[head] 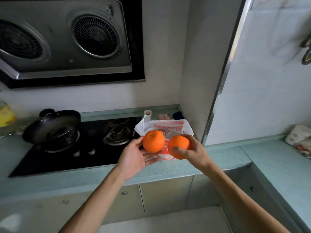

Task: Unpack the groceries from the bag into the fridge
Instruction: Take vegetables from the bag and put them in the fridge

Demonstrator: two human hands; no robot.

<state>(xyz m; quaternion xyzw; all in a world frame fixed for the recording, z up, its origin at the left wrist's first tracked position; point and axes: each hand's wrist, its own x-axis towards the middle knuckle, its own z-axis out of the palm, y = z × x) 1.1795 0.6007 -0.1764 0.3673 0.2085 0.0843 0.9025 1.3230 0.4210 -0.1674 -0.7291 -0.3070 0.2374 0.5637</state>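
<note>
A white plastic bag (pixel 170 126) with red print lies on the pale green counter, right of the stove. My left hand (pixel 134 158) cups one orange (pixel 153 141) from below and the side, just in front of the bag. My right hand (pixel 191 153) grips a second orange (pixel 178 145) right beside the first, thumb across its front. Both oranges hang a little above the counter. No fridge is in view.
A black gas stove (pixel 80 148) holds a lidded wok (pixel 50 126) on its left burner. A range hood (pixel 67 41) hangs above. A paper cup (pixel 147 113) stands behind the bag. A wall corner (pixel 218 91) rises at right, with the counter (pixel 227 155) running on past it.
</note>
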